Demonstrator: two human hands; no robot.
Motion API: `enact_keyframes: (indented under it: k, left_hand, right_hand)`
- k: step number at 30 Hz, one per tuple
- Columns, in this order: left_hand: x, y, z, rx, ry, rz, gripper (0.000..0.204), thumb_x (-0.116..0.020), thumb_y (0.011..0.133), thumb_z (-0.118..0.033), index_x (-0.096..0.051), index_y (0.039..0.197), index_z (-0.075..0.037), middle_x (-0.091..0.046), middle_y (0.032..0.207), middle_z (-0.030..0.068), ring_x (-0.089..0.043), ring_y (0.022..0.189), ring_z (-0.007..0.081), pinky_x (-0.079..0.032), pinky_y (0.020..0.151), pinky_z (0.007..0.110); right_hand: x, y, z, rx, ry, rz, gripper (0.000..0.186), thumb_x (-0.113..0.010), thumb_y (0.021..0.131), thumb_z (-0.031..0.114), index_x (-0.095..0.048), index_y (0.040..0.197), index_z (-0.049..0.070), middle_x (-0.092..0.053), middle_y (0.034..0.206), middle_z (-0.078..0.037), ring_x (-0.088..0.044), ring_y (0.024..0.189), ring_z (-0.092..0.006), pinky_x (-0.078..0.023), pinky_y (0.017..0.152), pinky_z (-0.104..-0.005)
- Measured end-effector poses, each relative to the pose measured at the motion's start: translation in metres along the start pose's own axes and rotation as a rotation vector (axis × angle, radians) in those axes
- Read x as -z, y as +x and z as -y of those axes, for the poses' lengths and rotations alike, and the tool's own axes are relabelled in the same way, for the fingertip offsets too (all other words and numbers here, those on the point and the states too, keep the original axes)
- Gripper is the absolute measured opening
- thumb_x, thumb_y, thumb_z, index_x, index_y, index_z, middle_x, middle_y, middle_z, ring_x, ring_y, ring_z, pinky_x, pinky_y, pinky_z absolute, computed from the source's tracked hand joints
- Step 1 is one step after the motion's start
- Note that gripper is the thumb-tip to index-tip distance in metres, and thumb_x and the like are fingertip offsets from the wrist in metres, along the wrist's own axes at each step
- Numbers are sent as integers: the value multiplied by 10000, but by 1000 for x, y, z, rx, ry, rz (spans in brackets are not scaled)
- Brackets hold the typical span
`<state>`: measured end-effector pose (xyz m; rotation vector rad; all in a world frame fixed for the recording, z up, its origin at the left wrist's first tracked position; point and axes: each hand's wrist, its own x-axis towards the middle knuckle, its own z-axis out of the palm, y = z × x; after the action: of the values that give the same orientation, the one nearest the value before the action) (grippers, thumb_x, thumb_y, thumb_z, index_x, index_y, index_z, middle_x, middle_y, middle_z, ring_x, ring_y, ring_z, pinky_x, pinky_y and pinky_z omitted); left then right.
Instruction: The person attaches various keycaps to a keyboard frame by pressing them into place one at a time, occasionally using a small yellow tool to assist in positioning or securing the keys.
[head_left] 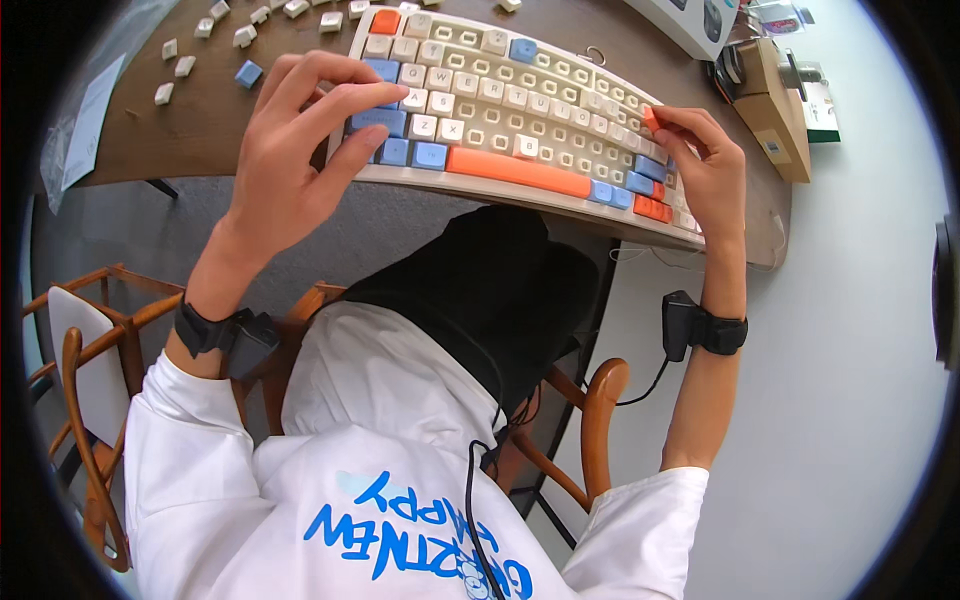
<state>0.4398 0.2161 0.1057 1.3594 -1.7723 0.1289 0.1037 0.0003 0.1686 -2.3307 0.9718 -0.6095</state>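
Observation:
A cream-coloured keyboard (520,172) lies on the brown table, tilted down to the right. It bears white, blue and orange keycaps, and many sockets in its middle and upper rows are bare. My left hand (300,140) hovers over its left end, fingers apart and holding nothing visible; the index fingertip is by a white keycap (413,100) and the thumb is over the blue keycaps. At the right end, my right hand (705,160) pinches an orange keycap (651,119) between thumb and index finger. Whether that keycap sits on its socket, I cannot tell.
Several loose white keycaps (245,36) and a blue one (249,73) are strewn at the table's far left. A clear plastic bag (95,120) lies at the left edge. A white box (690,22) and a cardboard box (768,110) stand at the far right.

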Motion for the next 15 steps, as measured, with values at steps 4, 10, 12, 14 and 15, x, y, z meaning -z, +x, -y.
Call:
enact_keyframes:
  k: [4, 10, 12, 14, 15]
  left_hand:
    - [9, -4, 3, 69, -43, 66, 239, -650, 936, -21, -737, 1159, -29, -658, 1149, 102, -593, 1085, 251, -479, 922, 352]
    - [6, -7, 5, 45, -29, 80, 207, -641, 949, -10, -747, 1123, -48, -672, 1137, 85, -603, 1091, 234, -496, 914, 338]
    - [7, -7, 5, 40, -15, 93, 205, -641, 949, -8, -748, 1120, -49, -672, 1137, 86, -605, 1092, 236, -498, 913, 339]
    - [7, -8, 4, 32, 0, 88, 206, -640, 948, 2, -750, 1113, -52, -672, 1135, 86, -606, 1093, 240, -499, 913, 336]
    - [6, -8, 4, 33, -2, 87, 206, -640, 948, 2, -750, 1113, -52, -672, 1135, 86, -606, 1093, 240, -499, 913, 336]
  right_hand:
    - [6, 1, -4, -136, 194, 38, 253, -692, 932, -32, -743, 1180, -34, -764, 1097, -87, -704, 1009, -141, -545, 937, -278]
    - [9, 2, -7, -178, 257, 35, 270, -695, 928, -50, -738, 1194, -38, -758, 1113, -91, -704, 1016, -147, -544, 949, -282]
    - [9, 3, -5, -163, 256, 35, 270, -697, 923, -58, -740, 1189, -35, -757, 1112, -90, -703, 1020, -147, -543, 953, -282]
    - [9, 3, -2, -105, 176, 28, 257, -702, 914, -66, -745, 1165, -32, -752, 1090, -80, -702, 1022, -149, -545, 954, -285]
    - [10, 2, -3, -106, 174, 29, 257, -702, 914, -66, -745, 1165, -32, -752, 1090, -80, -702, 1022, -149, -545, 954, -285]
